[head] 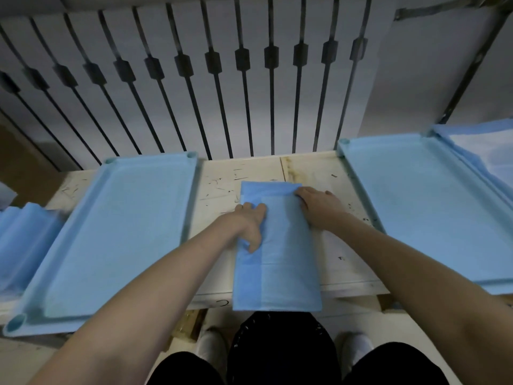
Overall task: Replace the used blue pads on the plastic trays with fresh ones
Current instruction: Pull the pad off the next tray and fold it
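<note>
Hands [249, 222] [319, 208] hold folded pad [286, 273] overhanging table edge [349, 290].

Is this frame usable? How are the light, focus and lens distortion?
Head view: dim, flat light with a cool cast and no glare. Head view: strong wide-angle bending fans out the railing bars and splays the left tray and right tray outward. Head view: the folded pad at centre is reasonably sharp, while the blue stack at the left edge is smeared.
</note>
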A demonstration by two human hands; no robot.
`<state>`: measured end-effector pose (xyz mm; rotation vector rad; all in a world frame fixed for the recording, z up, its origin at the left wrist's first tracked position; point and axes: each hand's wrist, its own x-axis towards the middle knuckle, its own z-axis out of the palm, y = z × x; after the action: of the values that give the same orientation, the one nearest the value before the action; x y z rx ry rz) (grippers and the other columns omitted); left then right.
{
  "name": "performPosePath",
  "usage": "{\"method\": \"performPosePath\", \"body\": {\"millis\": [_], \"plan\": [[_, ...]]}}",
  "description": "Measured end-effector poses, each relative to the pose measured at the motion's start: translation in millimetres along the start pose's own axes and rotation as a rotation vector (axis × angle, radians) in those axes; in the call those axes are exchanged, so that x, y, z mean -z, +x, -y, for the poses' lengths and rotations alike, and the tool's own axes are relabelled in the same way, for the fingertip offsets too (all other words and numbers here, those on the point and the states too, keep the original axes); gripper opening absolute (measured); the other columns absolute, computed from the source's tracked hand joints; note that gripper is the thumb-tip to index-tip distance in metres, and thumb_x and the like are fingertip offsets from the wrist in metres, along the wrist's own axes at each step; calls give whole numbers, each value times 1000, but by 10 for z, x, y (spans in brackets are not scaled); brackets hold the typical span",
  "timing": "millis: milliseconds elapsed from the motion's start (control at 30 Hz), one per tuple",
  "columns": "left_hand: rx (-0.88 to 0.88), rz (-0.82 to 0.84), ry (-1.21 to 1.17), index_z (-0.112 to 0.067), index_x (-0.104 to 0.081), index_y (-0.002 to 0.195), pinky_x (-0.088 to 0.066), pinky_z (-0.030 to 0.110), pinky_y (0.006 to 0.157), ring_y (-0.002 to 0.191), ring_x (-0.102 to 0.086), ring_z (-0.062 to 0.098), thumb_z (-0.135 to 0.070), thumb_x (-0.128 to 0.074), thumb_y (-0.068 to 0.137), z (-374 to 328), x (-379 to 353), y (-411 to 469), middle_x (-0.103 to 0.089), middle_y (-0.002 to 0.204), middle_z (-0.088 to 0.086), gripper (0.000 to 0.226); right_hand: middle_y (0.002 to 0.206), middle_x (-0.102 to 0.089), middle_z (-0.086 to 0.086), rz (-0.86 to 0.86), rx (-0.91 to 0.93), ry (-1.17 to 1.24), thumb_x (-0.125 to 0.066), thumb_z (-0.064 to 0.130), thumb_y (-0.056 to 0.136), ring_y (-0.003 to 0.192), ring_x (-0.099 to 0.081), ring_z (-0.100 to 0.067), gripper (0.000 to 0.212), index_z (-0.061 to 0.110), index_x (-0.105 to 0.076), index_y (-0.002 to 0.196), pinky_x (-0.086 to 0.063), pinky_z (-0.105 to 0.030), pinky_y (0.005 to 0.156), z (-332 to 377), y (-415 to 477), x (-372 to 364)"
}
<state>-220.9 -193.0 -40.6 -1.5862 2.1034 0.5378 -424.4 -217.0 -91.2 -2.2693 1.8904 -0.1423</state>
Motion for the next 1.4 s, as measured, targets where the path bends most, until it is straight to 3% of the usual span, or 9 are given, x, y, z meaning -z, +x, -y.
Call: {"method": "performPosePath", "body": {"millis": [167, 267, 367, 533, 700, 867, 1067, 1233, 1400], "plan": [[-9, 11, -12, -17, -26, 132, -49, 47, 90, 118, -34, 28, -13, -76, 64, 27, 1, 12, -30, 128, 9, 85, 145, -39, 3, -6, -42, -114, -37, 16, 95, 138, -27, -13, 39, 19, -43, 134, -12, -49, 115, 39, 160, 49], [-6, 9, -33, -18, -27, 130, -49, 46, 89, 117, -35, 27, -13, -75, 63, 37, -10, 4, -30, 127, 8, 83, 146, -39, -2, -111, 101, 17, -45, 14, 91, 134, -37, -18, 43, 15, -44, 134, -19, -38, 113, 291, 25, -35], [9, -10, -74, -18, -26, 133, -49, 45, 89, 119, -37, 27, -14, -73, 63, 53, -71, -12, -31, 126, 6, 84, 122, -59, -4, -157, 360, 70, -53, 16, 88, 110, -56, -26, 30, 15, -63, 116, -39, -35, 92, 477, -235, -125], [8, -192, -2, -21, -31, 137, -35, 47, 105, 132, -30, 27, -19, -60, 79, -73, -282, -268, -31, 137, 6, 65, 107, -62, -3, -151, 373, 110, -60, 20, 86, 97, -60, -25, 19, 15, -69, 101, -44, -34, 80, 382, -638, -58], [-133, -411, 112, -15, -44, 120, -42, 39, 88, 118, -40, 27, -11, -56, 80, -181, -494, -613, -40, 122, 7, 42, 110, -62, -3, -70, 334, 74, -60, 18, 83, 99, -60, -25, 21, 16, -68, 104, -47, -34, 84, 282, -990, 68], [-235, -333, -48, -22, -46, 93, -46, 34, 79, 104, -50, 23, 5, -48, 72, 26, -657, -922, -45, 103, -4, 34, 105, -66, -3, -15, 406, 40, -56, 6, 79, 95, -62, -25, 25, 15, -69, 99, -50, -36, 81, 265, -1302, 84], [-108, -292, -42, -21, -58, 120, -45, 31, 94, 115, -52, 21, -2, -49, 79, 241, -736, -1107, -56, 125, -1, 46, 120, -63, 1, -21, 378, -11, -46, 0, 76, 109, -59, -23, 42, 16, -66, 111, -41, -29, 88, 143, -1586, 81], [-162, -373, -15, -21, -62, 114, -45, 31, 93, 114, -54, 21, 0, -49, 76, 152, -823, -1206, -60, 122, -3, 45, 126, -55, 2, 73, 520, -98, -65, 22, 67, 114, -54, -20, 52, 20, -58, 119, -38, -34, 96, 258, -1748, 59], [-251, -237, -102, -22, -41, 136, -38, 37, 104, 128, -41, 21, -8, -61, 78, 128, -968, -1184, -39, 137, 0, 63, 116, -60, -4, -19, 559, -203, -63, 11, 69, 97, -62, -25, 46, 16, -59, 115, -45, -35, 81, 341, -1718, -10]]}}
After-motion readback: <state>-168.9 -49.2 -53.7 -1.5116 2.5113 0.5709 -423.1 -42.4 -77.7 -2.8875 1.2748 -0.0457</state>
